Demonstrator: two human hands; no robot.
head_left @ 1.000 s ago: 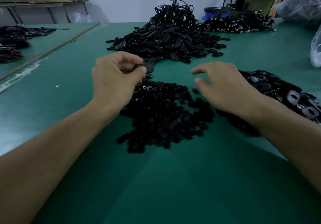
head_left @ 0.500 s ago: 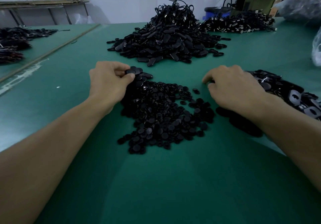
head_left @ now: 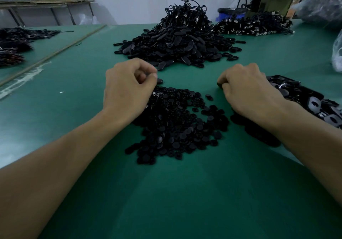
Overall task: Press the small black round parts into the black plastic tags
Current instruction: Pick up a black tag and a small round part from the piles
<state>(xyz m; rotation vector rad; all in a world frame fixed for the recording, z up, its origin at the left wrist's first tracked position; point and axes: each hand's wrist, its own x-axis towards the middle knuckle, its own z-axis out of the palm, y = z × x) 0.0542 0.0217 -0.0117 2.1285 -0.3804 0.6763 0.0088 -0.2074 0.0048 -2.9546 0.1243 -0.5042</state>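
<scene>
Step in hand: by my reading, picking up the next pair, one round part and one tag, before pressing them together.
Left hand (head_left: 127, 88): over the far-left rim of the round-part heap. The fingers are curled and the thumb tip is pressed against the forefinger. I cannot tell whether a part sits in the pinch.
Right hand (head_left: 248, 90): at the left fringe of the tag heap. The fingers are curled down and clamped on a dark piece (head_left: 219, 85), probably a tag but too hidden to be sure.
Small black round parts (head_left: 177, 125): a loose, flat heap of matte black discs in the middle of the tabletop (head_left: 166, 201), between the two hands.
Black plastic tags (head_left: 312, 103): glossy oblong pieces with a cut-out, heaped toward the right edge.
Far heap (head_left: 177, 40): a tall mound of black pieces with cords, toward the far edge and well apart from the hands.
Doing it well: take a single disc, not two stuck together. Turn the tag so its recess faces up, seat the disc square over the recess, then press with the thumb until flush.
Risk: the parts are black on black in dim light, so check the seating by feel.
</scene>
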